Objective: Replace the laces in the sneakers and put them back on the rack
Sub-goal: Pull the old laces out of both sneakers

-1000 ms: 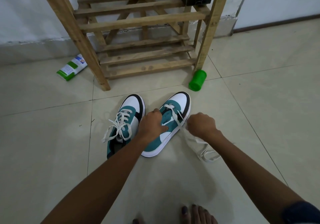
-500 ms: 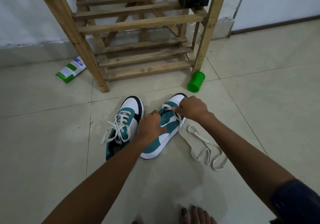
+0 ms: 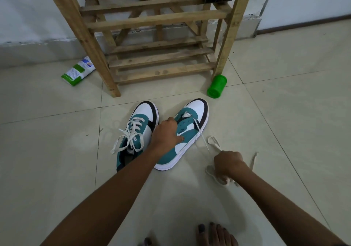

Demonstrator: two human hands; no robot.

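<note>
the right hand (image 3: 228, 163) has dragged the pinched white lace (image 3: 201, 135) back, nearly unthreading the sneaker (image 3: 187, 131) the left hand (image 3: 166, 132) grips.

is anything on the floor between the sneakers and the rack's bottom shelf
Nothing visible: bare floor lies between both sneakers and the rack. The green cup sits by the rack's right leg, off the direct path.

The 2 sneakers (image 3: 182, 137) are teal, white and black with off-white laces (image 3: 131, 133), the cup (image 3: 217, 86) bright green, the rack (image 3: 157, 19) pale wood, the floor (image 3: 284, 112) cream tile.
</note>
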